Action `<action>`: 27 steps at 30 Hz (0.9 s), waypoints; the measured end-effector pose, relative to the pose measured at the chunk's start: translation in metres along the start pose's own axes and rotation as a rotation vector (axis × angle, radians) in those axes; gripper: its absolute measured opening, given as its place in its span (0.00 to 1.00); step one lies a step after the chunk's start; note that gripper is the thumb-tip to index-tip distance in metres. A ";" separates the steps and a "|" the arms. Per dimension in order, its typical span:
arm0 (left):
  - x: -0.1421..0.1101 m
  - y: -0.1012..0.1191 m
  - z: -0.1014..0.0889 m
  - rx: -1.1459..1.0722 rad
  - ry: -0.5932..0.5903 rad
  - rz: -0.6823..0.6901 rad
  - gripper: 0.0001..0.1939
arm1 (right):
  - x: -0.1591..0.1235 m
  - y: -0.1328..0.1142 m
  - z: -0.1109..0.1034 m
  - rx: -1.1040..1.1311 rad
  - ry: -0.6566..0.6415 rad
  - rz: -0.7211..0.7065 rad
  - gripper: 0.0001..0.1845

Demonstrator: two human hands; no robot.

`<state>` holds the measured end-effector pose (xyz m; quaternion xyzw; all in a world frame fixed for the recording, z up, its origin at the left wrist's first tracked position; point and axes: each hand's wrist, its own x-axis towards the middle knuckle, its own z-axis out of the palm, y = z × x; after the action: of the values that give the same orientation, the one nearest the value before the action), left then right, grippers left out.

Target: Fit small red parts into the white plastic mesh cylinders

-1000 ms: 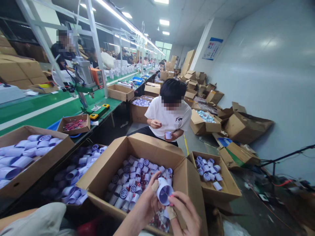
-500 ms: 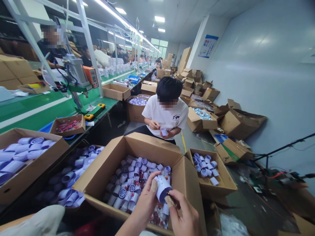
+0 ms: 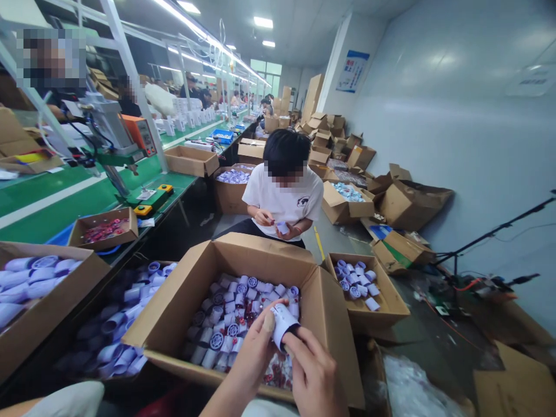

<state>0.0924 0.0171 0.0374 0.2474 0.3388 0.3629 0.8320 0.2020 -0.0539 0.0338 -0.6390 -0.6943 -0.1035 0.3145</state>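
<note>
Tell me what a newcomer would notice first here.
Probably the big open carton in the middle, holding many pale cups. Above it, the left hand grips a single cup while the right hand has fingers at its opening. Beyond the carton, a co-worker in a white shirt holds a similar piece.

Nothing really legible here tbh. The poster (image 3: 351, 71) on the pillar (image 3: 367, 35) has big red characters over smaller lines, all too blurry to read for sure. Pale sign (image 3: 532, 79) on the wall (image 3: 412, 116)? Faint smudge. Orange box (image 3: 138, 134) near the table's (image 3: 43, 214) edge: tiny unreadable marks.
</note>
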 end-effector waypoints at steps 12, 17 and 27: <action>-0.006 0.013 -0.005 -0.064 0.083 0.020 0.29 | 0.008 -0.016 -0.006 0.416 -0.222 0.228 0.08; -0.007 0.012 -0.007 -0.073 0.067 -0.007 0.30 | 0.006 -0.014 -0.003 0.358 -0.083 0.179 0.09; -0.012 0.015 0.002 -0.062 0.008 -0.106 0.18 | 0.018 -0.022 -0.003 -0.010 0.305 0.041 0.09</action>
<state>0.0815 0.0165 0.0529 0.2018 0.3431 0.3299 0.8560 0.1826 -0.0448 0.0522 -0.6316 -0.6248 -0.1963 0.4150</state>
